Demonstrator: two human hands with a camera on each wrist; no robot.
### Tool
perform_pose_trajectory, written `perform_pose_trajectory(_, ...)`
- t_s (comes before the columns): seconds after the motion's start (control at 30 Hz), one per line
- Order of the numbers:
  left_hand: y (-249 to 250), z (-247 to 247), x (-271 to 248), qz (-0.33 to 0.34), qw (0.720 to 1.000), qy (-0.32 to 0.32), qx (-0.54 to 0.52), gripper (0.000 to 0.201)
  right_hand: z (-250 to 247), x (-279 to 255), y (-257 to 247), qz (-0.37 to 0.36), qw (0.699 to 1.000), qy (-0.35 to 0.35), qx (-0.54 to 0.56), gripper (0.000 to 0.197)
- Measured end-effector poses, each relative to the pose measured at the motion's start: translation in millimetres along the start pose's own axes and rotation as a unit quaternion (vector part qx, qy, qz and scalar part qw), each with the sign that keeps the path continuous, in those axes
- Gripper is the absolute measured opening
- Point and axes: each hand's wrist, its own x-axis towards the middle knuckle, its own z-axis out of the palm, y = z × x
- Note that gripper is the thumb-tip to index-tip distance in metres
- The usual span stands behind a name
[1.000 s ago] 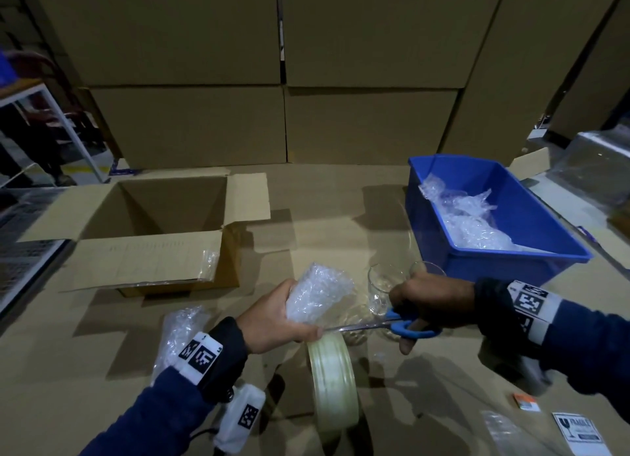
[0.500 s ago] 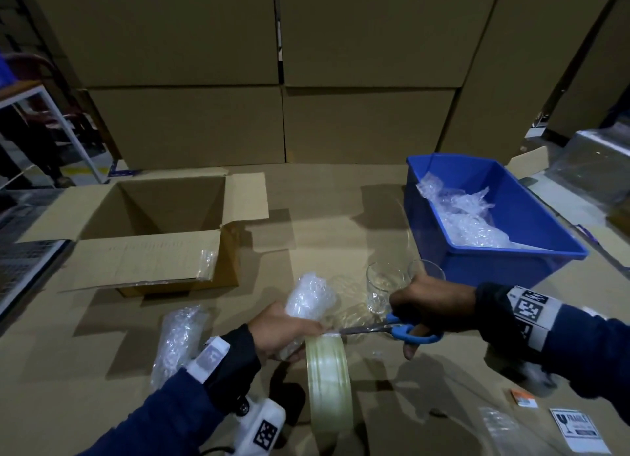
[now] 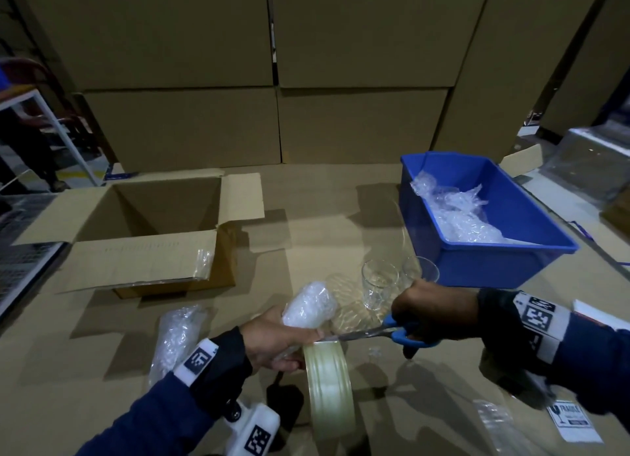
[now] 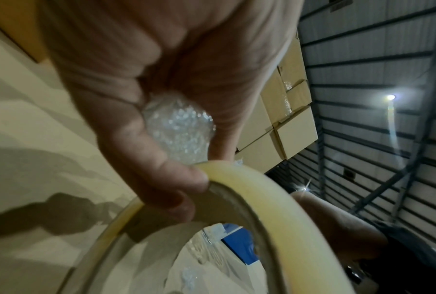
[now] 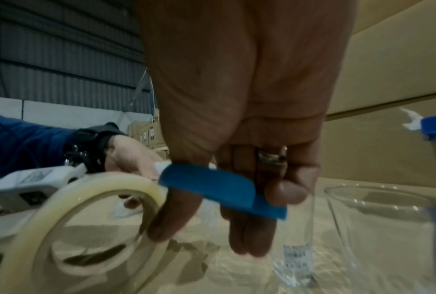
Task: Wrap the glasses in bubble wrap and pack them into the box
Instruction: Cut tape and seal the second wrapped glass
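Left hand [image 3: 272, 336] round wrapped glass [image 3: 311, 305], right hand [image 3: 429, 314] gripping scissors [image 3: 381, 333]

Your right hand [image 5: 239, 123] grips the blue scissor handle [image 5: 222, 191], thumb through the loop. At 8 o'clock your left hand [image 5: 131, 157] meets the tape roll [image 5: 86, 224]. At 4 o'clock, 2 clear glasses [image 5: 378, 228] stand upright on cardboard.

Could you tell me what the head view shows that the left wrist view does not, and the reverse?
Only the head view shows the open cardboard box, two bare glasses, the scissors in the right hand, and a wrapped bundle lying on the table. Only the left wrist view shows the ceiling lamp. Both show the left hand holding the wrapped glass beside the tape roll.
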Motion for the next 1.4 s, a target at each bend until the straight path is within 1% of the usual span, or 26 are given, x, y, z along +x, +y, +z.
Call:
perform_pose_trajectory(0.1, -1, 1, 0, 0.008, 1.0, -0.003, -0.005, 0.048, -9, -2, -3, 0.002, 1.0, -0.02, -0.013, 0.02)
perform_pose_trajectory(0.17, -3, 1, 1, 0.018, 1.0, 0.003, -0.006, 0.053, -15, -4, -6, 0.025, 0.999, -0.014, -0.025, 0.02)
perform_pose_trajectory(0.2, -3, 0, 0, 0.024, 1.0, 0.007, -0.009, 0.053, -19, -6, -9, 0.044, 0.999, 0.007, -0.03, 0.02)
perform_pose_trajectory(0.27, -3, 1, -1, 0.036, 0.999, 0.011, -0.01, 0.05, -25, -13, -19, 0.079, 0.99, 0.109, -0.031, 0.017)
perform_pose_trajectory(0.3, -4, 1, -2, 0.038, 0.999, 0.009, -0.011, 0.05, -25, -18, -29, 0.081, 0.984, 0.161, 0.004, 0.02)
perform_pose_trajectory(0.33, -4, 1, -1, 0.041, 0.999, 0.008, -0.012, 0.051, -23, -24, -40, 0.072, 0.977, 0.19, 0.068, 0.029)
perform_pose_trajectory(0.37, -5, 0, -1, 0.044, 0.999, 0.007, -0.013, 0.054, -18, -28, -54, 0.067, 0.966, 0.188, 0.165, 0.038)
perform_pose_trajectory(0.4, -6, 0, -1, 0.048, 0.999, 0.007, -0.013, 0.059, -10, -31, -71, 0.075, 0.947, 0.155, 0.271, 0.046)
perform_pose_trajectory(0.43, -8, -1, 0, 0.05, 0.999, 0.009, -0.014, 0.063, 3, -32, -85, 0.095, 0.921, 0.112, 0.36, 0.052)
perform_pose_trajectory(0.5, -11, -1, 3, 0.057, 0.998, 0.012, -0.019, 0.066, 28, -27, -101, 0.15, 0.867, 0.057, 0.472, 0.06)
perform_pose_trajectory(0.57, -12, 1, 1, 0.068, 0.997, 0.015, -0.019, 0.059, 50, -14, -106, 0.161, 0.805, 0.044, 0.569, 0.065)
perform_pose_trajectory(0.63, -13, 3, 1, 0.073, 0.997, 0.017, -0.019, 0.052, 59, 1, -106, 0.181, 0.741, 0.051, 0.645, 0.069)
perform_pose_trajectory(0.7, -14, 5, -1, 0.081, 0.997, 0.005, -0.017, 0.047, 67, 13, -107, 0.203, 0.683, 0.058, 0.699, 0.063)
perform_pose_trajectory(0.73, -14, 4, -1, 0.085, 0.996, 0.004, -0.013, 0.046, 68, 17, -108, 0.207, 0.662, 0.061, 0.718, 0.061)
perform_pose_trajectory(0.8, -15, 3, -2, 0.081, 0.997, 0.011, -0.013, 0.046, 68, 22, -111, 0.21, 0.633, 0.069, 0.742, 0.06)
perform_pose_trajectory(0.87, -16, 2, -3, 0.071, 0.997, 0.015, -0.015, 0.05, 66, 25, -115, 0.217, 0.62, 0.077, 0.75, 0.059)
perform_pose_trajectory(0.93, -20, 0, -2, 0.064, 0.998, 0.01, -0.028, 0.061, 62, 26, -117, 0.225, 0.608, 0.079, 0.757, 0.056)
perform_pose_trajectory(1.0, -22, 0, -4, 0.058, 0.998, 0.01, -0.025, 0.064, 62, 26, -118, 0.221, 0.612, 0.087, 0.754, 0.047)
perform_pose_trajectory(1.1, -24, -3, -8, 0.053, 0.998, 0.01, -0.028, 0.06, 62, 19, -117, 0.22, 0.629, 0.099, 0.739, 0.031)
perform_pose_trajectory(1.17, -27, -8, -9, 0.057, 0.998, 0.016, -0.038, 0.056, 59, 13, -116, 0.213, 0.639, 0.103, 0.732, 0.029)
perform_pose_trajectory(1.23, -29, -12, -12, 0.056, 0.996, 0.054, -0.047, 0.048, 57, 4, -113, 0.21, 0.662, 0.117, 0.71, 0.028)
perform_pose_trajectory(1.3, -33, -17, -11, 0.063, 0.991, 0.109, -0.039, 0.044, 53, -8, -108, 0.211, 0.702, 0.147, 0.664, 0.023)
perform_pose_trajectory(1.33, -35, -19, -12, 0.065, 0.989, 0.134, -0.024, 0.044, 53, -15, -103, 0.208, 0.738, 0.168, 0.62, 0.027)
perform_pose_trajectory(1.4, -41, -23, -9, 0.076, 0.98, 0.184, 0.009, 0.041, 48, -30, -96, 0.206, 0.815, 0.22, 0.495, 0.041)
